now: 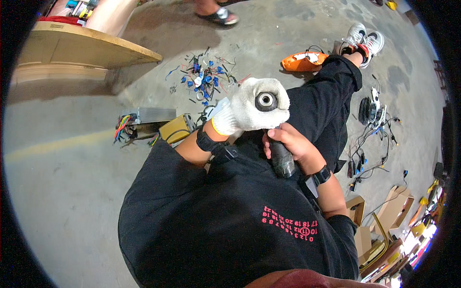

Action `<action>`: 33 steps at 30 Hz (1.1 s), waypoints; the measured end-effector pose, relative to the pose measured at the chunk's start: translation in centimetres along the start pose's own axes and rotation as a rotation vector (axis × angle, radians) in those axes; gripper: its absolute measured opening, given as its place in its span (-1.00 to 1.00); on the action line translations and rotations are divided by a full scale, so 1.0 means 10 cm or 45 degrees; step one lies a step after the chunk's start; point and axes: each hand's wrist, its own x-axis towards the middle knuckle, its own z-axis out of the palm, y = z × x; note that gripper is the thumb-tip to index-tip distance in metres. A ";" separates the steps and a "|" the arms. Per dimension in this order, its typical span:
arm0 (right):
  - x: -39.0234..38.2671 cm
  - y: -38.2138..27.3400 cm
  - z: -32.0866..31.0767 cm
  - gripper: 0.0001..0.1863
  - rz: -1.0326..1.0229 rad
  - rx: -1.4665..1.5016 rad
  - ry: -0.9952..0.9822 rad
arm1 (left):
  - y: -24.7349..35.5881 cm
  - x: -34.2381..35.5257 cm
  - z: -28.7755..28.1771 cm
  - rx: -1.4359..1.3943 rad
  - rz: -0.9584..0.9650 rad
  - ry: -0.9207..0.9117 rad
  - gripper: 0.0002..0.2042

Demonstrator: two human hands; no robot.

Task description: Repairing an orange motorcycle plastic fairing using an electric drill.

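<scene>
My left hand (249, 108), in a white knit glove, is closed around a round black part with a metal ring (266, 101) at its centre. The ring's face points up at me. Just below it, my bare right hand (294, 142) wraps round a thick dark cylinder (282, 161) that looks taped, its blunt end toward my chest. The two hands meet, and the glove hides whether the round part and the cylinder are one piece. Both are held above my lap.
Blue connectors and wire scraps (204, 79) litter the floor ahead. A silver metal box (156, 115) and a yellow box (176, 128) with cables lie left. An orange case (303, 61) sits beyond my leg. Cables (370, 149) and cardboard boxes (394, 206) are right. Another person's foot (221, 17) stands far ahead.
</scene>
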 end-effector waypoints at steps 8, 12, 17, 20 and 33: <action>0.02 0.01 -0.01 -0.69 0.008 0.039 0.018 | 0.01 0.01 -0.02 0.003 -0.041 0.001 -0.89; 0.01 0.06 -0.03 -0.60 -0.039 0.099 -0.023 | 0.04 0.01 0.01 -0.094 -0.147 0.013 -0.88; -0.02 0.10 -0.03 -0.50 -0.073 0.119 -0.039 | 0.04 0.02 0.07 -0.253 -0.144 0.061 -0.87; -0.10 0.05 0.01 -0.51 -0.127 0.145 -0.105 | 0.10 0.05 -0.01 -0.161 0.084 -0.069 -0.64; -1.87 0.39 0.32 -0.33 -0.879 -0.048 0.896 | 0.40 -0.28 -0.21 -0.576 -0.018 -0.141 -0.74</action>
